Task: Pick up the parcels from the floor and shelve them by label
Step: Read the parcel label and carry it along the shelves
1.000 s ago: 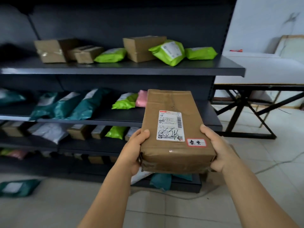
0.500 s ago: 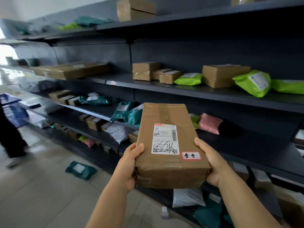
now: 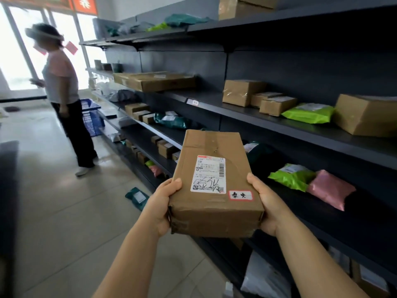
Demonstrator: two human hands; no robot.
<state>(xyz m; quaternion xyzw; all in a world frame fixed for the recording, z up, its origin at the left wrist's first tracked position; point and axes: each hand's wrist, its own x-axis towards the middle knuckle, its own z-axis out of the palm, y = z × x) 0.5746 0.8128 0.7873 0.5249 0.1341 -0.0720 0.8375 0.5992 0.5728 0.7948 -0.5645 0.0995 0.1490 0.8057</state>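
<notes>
Left hand [image 3: 162, 208] and right hand [image 3: 269, 208] both in a grip on one brown cardboard parcel [image 3: 216, 183], thumbs on top, clamping its near end from either side. Parcel is held in the air over the tiled floor [image 3: 53, 211], beside the dark shelving [image 3: 300, 130] running along the right. Long axis points away from the wearer, top face tilted up toward the camera. Taped, creased; white shipping label [image 3: 208, 177] with scrawl, small red-bordered sticker [image 3: 240, 195] at near right corner. Teal mailer [image 3: 136, 197] lies on the floor by the shelf base. Another person [image 3: 64, 95] stands far left near a blue crate [image 3: 91, 117].
</notes>
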